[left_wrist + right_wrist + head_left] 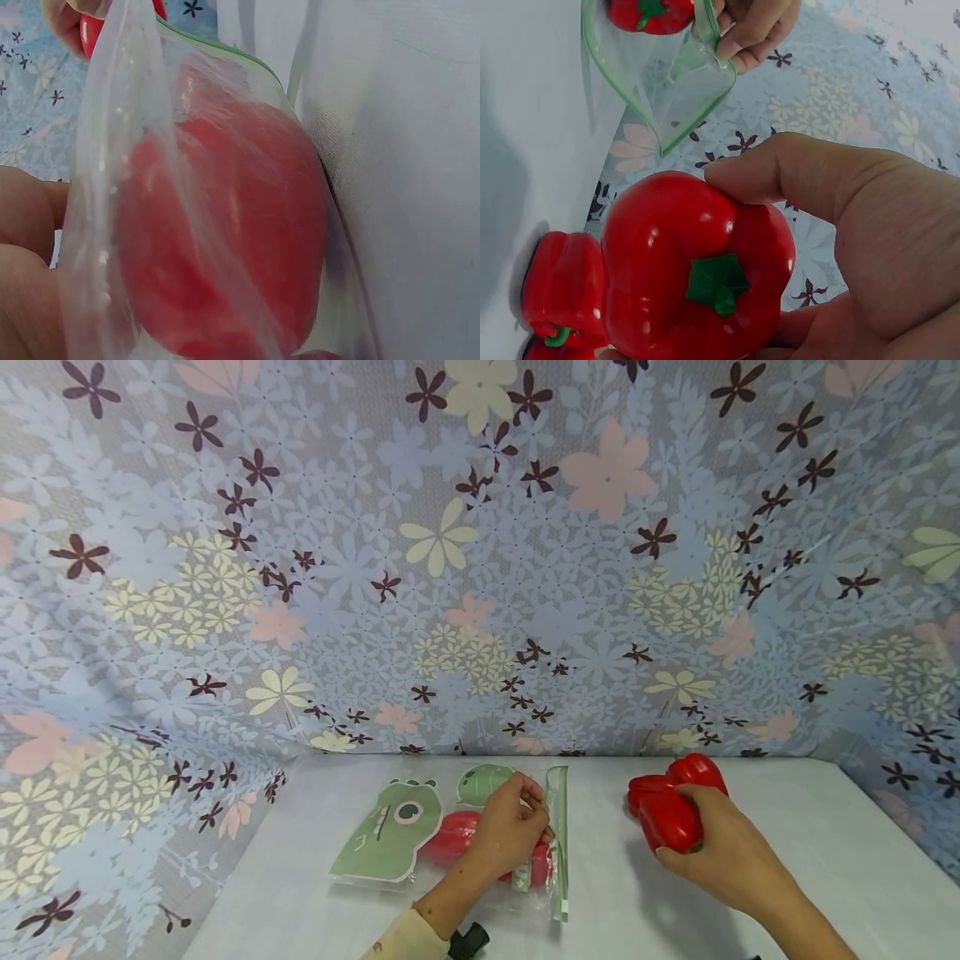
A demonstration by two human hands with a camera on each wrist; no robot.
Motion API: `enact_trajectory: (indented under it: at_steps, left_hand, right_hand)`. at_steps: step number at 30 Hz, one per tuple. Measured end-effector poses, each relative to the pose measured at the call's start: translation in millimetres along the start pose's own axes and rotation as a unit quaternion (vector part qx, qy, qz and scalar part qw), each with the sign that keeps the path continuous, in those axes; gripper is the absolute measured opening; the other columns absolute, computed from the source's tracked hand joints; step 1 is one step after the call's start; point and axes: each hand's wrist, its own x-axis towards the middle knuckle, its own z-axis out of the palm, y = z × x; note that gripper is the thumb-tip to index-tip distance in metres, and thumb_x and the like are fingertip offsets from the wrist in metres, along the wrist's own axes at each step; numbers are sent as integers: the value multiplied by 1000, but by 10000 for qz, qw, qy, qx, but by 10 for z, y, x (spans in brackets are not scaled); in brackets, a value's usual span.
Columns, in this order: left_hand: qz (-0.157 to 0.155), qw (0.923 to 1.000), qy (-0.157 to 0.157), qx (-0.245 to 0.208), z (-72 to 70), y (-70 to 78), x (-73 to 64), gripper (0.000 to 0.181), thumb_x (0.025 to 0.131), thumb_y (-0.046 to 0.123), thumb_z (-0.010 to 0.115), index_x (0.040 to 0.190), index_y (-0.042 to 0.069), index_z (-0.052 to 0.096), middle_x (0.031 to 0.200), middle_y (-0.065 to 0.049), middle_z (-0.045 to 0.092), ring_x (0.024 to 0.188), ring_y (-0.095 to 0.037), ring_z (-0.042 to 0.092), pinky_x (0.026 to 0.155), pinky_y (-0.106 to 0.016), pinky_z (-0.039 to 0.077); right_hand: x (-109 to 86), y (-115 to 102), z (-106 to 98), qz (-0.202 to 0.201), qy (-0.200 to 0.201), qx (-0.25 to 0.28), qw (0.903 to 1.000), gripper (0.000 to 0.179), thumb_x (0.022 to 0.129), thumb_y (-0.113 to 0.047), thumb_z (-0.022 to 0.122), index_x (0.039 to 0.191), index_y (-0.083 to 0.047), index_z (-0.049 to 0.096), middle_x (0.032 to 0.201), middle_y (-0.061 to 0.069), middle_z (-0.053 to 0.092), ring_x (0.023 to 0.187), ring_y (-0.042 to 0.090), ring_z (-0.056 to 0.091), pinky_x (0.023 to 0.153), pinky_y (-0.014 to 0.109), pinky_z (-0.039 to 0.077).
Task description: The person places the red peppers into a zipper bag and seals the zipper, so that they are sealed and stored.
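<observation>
A clear zip bag [561, 860] with a green one-eyed monster print lies on the table, red bell peppers [453, 835] inside it. My left hand [513, 822] pinches the bag near its green-edged mouth, which gapes in the right wrist view. Through the plastic, the left wrist view shows a red pepper [225, 232] up close. To the right, my right hand [731, 852] grips a glossy red bell pepper [660, 262] with a green stem, thumb on one side. The fingers beneath that pepper are mostly hidden. Other red peppers [562, 281] lie just beyond it.
A white-covered table [810, 810] carries everything. Flower-patterned cloth [480, 568] rises behind it and at both sides. Near the front edge, beside my left sleeve, sits a small black object [468, 941].
</observation>
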Motion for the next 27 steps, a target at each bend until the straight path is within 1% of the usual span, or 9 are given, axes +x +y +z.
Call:
enact_trajectory:
  at_steps: [5, 9, 14, 18, 20, 22, 25, 27]
  left_hand:
    - [-2, 10000, -52, -43, -3, -3, -5, 13, 102, 1, 60, 115, -2, 57, 91, -4, 62, 67, -14, 73, 60, -25, 61]
    - [11, 10000, -71, -65, -9, -6, -17, 13, 102, 1, 60, 114, -1, 57, 94, -4, 62, 66, -15, 73, 60, -25, 61]
    - [29, 9999, -89, -61, -9, -10, -18, 13, 102, 1, 60, 115, -2, 57, 95, -4, 62, 66, -15, 72, 60, -26, 61]
    - [43, 9999, -103, -70, -8, -11, -18, 14, 102, 1, 59, 116, -2, 57, 95, -4, 62, 66, -16, 73, 60, -26, 61]
    - [53, 9999, -97, -73, -8, -12, -18, 14, 102, 1, 59, 115, -2, 57, 95, -4, 62, 66, -15, 73, 60, -26, 61]
    - [48, 9999, -93, -84, -8, -13, -18, 13, 102, 1, 59, 114, -1, 57, 95, -4, 62, 65, -15, 72, 59, -26, 61]
    - [42, 9999, -97, -98, -5, -13, -18, 12, 101, 0, 60, 112, 2, 58, 95, -4, 62, 64, -15, 72, 59, -27, 61]
    - [41, 9999, -97, -104, -3, -14, -19, 12, 100, -1, 60, 111, 4, 58, 95, -4, 62, 64, -15, 72, 58, -27, 62]
  right_hand:
    - [-32, -19, 72, -126, -129, 181, 9997, 104, 64, -27, 101, 146, 8, 46, 137, 31, 56, 114, 52, 60, 69, 55, 65]
    - [-44, -45, 129, -158, -283, 391, 9987, 104, 61, -26, 102, 146, 4, 48, 137, 27, 58, 116, 50, 60, 70, 54, 66]
    - [-62, -79, 213, -310, -384, 571, 9972, 96, 63, -23, 102, 144, -3, 54, 137, 23, 59, 117, 43, 62, 74, 53, 66]
    - [-77, -105, 271, -434, -448, 674, 9958, 93, 64, -22, 101, 144, -7, 56, 137, 21, 59, 117, 40, 61, 76, 52, 66]
    - [-78, -120, 299, -472, -495, 727, 9950, 94, 63, -22, 102, 144, -7, 56, 138, 20, 59, 118, 40, 61, 76, 51, 66]
    - [-78, -133, 331, -529, -548, 753, 9942, 96, 62, -22, 102, 144, -5, 56, 138, 19, 59, 119, 40, 61, 77, 52, 66]
    - [-73, -154, 395, -467, -644, 769, 9939, 95, 61, -23, 103, 142, -5, 57, 135, 15, 62, 118, 36, 62, 80, 52, 66]
    - [-74, -164, 433, -537, -723, 794, 9928, 94, 60, -24, 103, 140, -4, 58, 133, 13, 63, 116, 33, 63, 81, 53, 65]
